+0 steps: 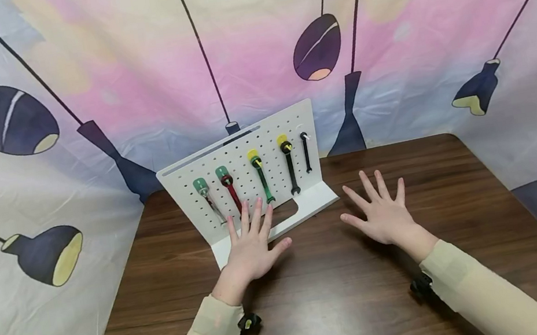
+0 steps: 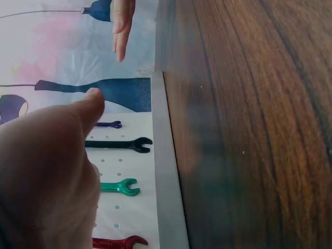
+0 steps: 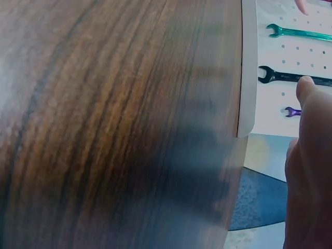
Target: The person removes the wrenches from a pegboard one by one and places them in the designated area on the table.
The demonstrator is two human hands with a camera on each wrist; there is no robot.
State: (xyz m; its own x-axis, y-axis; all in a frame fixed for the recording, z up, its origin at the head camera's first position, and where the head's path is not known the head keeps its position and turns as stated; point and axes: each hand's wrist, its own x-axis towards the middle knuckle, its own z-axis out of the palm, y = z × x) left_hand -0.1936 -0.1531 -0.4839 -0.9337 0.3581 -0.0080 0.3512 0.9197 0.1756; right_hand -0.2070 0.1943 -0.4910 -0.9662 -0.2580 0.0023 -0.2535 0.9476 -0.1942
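My left hand (image 1: 252, 254) is spread, palm down, in front of the left part of a white pegboard stand (image 1: 239, 147); in the head view its fingertips overlap the board's lower area. The right hand (image 1: 386, 219), likewise spread and holding nothing, hovers over the table right of the stand. Wrenches hang in a row on the board: a silver wrench (image 1: 212, 204), a red wrench (image 1: 233, 195), a green wrench (image 1: 263, 181), a black wrench (image 1: 292, 171) and a small purple wrench (image 3: 292, 112). Fingers partly hide the red wrench's lower end.
Green tags (image 1: 200, 185) and yellow tags (image 1: 252, 155) mark several of the hooks. The stand's white base (image 1: 319, 197) rests on a dark wooden table (image 1: 321, 300). Behind hangs a cloth backdrop (image 1: 248, 36) printed with lamps. Each wrist carries a small black camera (image 1: 250, 323).
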